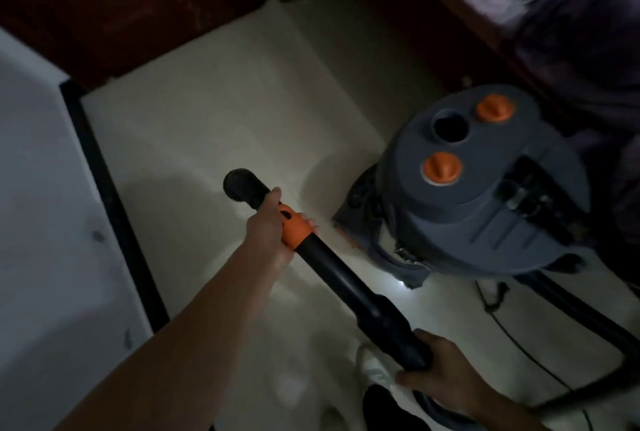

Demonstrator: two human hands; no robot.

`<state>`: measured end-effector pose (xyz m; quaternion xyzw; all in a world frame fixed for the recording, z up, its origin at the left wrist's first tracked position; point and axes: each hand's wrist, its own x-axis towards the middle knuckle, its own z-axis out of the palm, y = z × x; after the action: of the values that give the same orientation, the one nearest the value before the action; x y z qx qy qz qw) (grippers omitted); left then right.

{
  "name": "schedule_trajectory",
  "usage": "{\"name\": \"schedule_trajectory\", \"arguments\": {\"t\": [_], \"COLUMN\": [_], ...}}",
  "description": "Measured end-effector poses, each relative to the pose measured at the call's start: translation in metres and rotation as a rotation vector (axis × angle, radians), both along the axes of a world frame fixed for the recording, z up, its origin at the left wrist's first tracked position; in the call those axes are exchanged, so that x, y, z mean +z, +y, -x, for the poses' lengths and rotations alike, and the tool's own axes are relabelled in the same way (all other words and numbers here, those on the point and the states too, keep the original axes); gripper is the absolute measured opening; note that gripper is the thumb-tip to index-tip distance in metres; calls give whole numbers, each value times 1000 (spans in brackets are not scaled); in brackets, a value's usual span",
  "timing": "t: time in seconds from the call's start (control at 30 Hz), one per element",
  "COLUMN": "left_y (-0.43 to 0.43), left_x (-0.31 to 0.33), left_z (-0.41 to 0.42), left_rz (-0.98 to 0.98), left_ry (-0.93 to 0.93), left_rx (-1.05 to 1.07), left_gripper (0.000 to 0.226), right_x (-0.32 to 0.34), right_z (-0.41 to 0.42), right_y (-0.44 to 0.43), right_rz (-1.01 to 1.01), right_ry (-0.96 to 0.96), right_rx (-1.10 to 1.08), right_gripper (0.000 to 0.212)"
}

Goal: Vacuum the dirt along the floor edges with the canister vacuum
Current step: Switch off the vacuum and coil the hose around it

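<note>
Canister vacuum wand [332,268], clasped in left hand [273,222] and right hand [440,371], stops short of the skirting [110,195] beyond the grip; edge cleaning looks unfinished.

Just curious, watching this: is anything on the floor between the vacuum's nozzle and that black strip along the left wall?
Nothing visible. Only bare pale floor lies between the nozzle and the black strip. The canister stands on the other side, to the right. The picture is dim and blurred.
</note>
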<state>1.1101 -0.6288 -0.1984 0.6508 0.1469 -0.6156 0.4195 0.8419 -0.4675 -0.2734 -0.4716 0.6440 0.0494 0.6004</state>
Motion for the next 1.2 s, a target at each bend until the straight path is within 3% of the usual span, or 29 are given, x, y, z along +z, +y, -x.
{"name": "schedule_trajectory", "arguments": {"t": [0.23, 0.37, 0.5, 0.7, 0.77, 0.87, 1.0, 1.13, 1.2], "left_y": [-50, -61, -80, -146, -161, -181, -204, -231, -248], "left_x": [98, 119, 141, 173, 180, 188, 191, 187, 185], "left_z": [12, 14, -12, -48, -44, -25, 13, 39, 50], "left_rz": [105, 89, 91, 181, 216, 276, 372, 442, 470], "left_ry": [-32, -75, -135, -310, -372, -384, -386, -412, -414], "left_rx": [-149, -382, -444, -569, -650, -782, -1012, -1277, -1390], "left_gripper": [24, 22, 15, 17, 18, 19, 20, 23, 24], "right_x": [95, 144, 176, 193, 190, 185, 165, 129, 118], "right_z": [-41, -94, -148, -173, -156, -128, -105, -94, -91], "right_y": [-37, -83, -118, -154, -162, -178, -214, -249, -260], "right_rz": [95, 235, 323, 262, 205, 165, 25, -144, -173], "right_ry": [125, 205, 239, 184, 184, 160, -76, -256, -267], "right_rx": [110, 48, -4, -200, -388, -940, -1634, -1996, -2102], "right_gripper": [28, 27, 38, 66, 55, 16, 35, 59, 55]}}
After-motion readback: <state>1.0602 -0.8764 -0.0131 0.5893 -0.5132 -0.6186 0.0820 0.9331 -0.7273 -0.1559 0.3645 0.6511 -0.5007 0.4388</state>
